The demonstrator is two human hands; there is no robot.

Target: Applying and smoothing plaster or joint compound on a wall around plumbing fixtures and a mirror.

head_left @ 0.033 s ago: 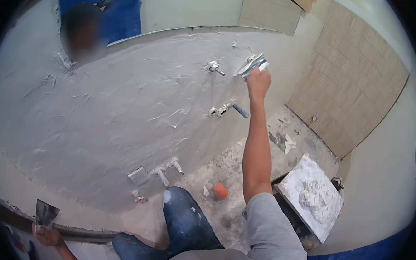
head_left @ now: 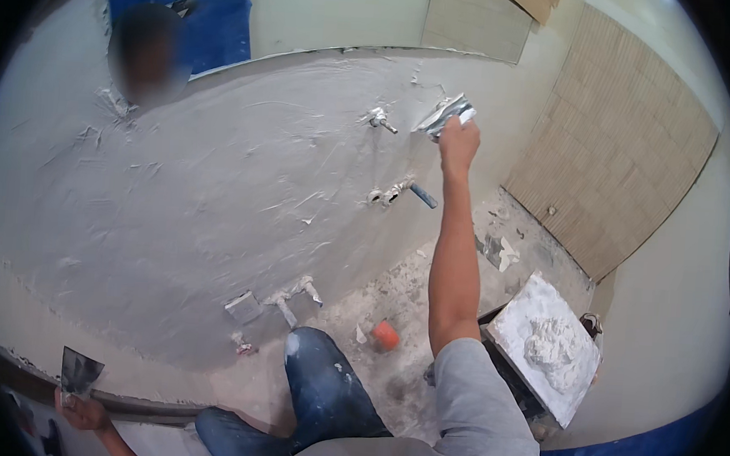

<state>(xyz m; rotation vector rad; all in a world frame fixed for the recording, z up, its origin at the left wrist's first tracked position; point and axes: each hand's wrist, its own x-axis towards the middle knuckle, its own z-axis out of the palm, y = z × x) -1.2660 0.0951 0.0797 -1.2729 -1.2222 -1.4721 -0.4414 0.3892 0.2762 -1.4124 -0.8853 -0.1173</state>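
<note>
My right arm is stretched out to the upper right. The fingers of my right hand (head_left: 459,143) are closed around a wide metal plastering blade (head_left: 445,114), smeared with pale plaster. The blade lies against the grey plastered wall (head_left: 217,185), right of an upper pipe stub (head_left: 380,119). At the lower left, my left hand (head_left: 84,412) grips a putty knife (head_left: 81,369) with its blade pointing up, away from the worked area. Below the right hand, a dark capped pipe (head_left: 423,196) sticks out of the wall.
On the right, a white board (head_left: 507,320) carries a heap of wet plaster (head_left: 552,344). An orange cup-like object (head_left: 386,335) lies on the debris-strewn floor (head_left: 394,292). Lower pipe fittings (head_left: 285,308) jut out near my knee. A person's blurred head (head_left: 148,52) shows at the upper left.
</note>
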